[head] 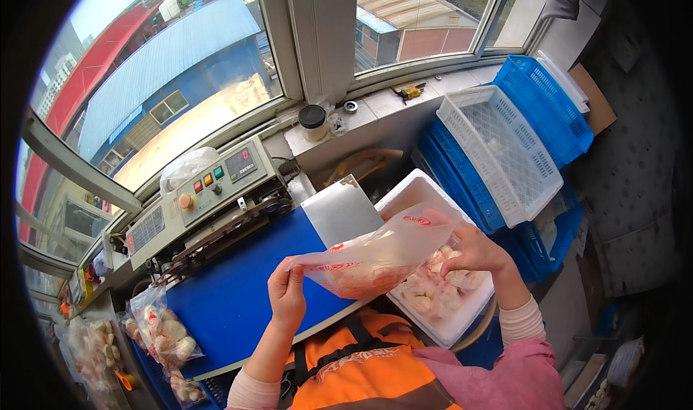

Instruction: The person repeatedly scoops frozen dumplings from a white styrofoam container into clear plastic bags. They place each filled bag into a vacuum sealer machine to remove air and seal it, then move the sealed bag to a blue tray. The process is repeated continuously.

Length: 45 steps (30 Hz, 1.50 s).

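Observation:
A translucent plastic bag [373, 258] with red print stretches between my two hands, above the blue conveyor belt [233, 285] and the near part of a white foam box [471, 323]. My left hand [287, 291] pinches one end of the bag between thumb and fingers. At the other end, my right hand [479, 253] holds the film, its thumb apart and its fingertips partly hidden. Pale contents seem to show through the film, but it blurs them. Inside the foam box, under my right hand, lie several clear bags of pale, rounded food pieces [433, 296].
A sealing machine [206, 188] with coloured buttons runs along the window side of the belt. A metal plate [341, 209] adjoins the belt's end. Filled bags [162, 329] lie at its left end. White [498, 150] and blue crates [547, 107] stack at right. A lidded jar [313, 123] stands on the sill.

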Tool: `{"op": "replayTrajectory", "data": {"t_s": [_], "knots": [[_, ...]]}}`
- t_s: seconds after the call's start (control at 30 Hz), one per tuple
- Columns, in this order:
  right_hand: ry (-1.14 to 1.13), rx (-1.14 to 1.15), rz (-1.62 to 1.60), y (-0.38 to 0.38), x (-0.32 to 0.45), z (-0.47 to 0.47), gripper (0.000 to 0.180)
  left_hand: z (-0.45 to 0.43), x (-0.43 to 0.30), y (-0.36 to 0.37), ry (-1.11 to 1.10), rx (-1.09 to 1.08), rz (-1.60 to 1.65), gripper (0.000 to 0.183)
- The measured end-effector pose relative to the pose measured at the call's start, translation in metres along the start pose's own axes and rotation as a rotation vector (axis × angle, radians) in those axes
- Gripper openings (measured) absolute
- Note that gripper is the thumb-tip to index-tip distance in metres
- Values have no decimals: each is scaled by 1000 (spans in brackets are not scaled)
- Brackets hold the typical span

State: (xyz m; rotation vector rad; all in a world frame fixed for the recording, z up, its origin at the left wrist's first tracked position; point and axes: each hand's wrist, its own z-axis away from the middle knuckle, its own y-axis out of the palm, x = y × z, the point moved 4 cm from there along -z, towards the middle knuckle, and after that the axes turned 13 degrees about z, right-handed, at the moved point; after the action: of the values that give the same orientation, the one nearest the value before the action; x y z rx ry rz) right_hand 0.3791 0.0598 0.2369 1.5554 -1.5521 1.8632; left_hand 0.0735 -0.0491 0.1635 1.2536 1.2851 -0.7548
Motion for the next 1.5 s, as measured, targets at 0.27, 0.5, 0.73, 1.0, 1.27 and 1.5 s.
{"op": "replayTrajectory", "data": {"t_s": [0.27,0.5,0.73,1.0,1.27,1.5], "knots": [[214,-238,-580,55,-62,-6,13,-4,19,3,-101,-76,129,21],[205,-220,-782,62,-64,8,23,19,12,8,102,-179,-68,21],[117,-160,-785,68,-43,-11,17,-3,14,0,63,-370,11,27],[535,-194,-725,108,-150,-105,9,-87,163,-43,-304,-536,143,22],[504,-353,-801,133,-181,-127,7,-90,172,-51,-387,-601,200,23],[581,-318,-984,154,-192,-147,12,-88,175,-68,-242,-702,-13,25]]}}
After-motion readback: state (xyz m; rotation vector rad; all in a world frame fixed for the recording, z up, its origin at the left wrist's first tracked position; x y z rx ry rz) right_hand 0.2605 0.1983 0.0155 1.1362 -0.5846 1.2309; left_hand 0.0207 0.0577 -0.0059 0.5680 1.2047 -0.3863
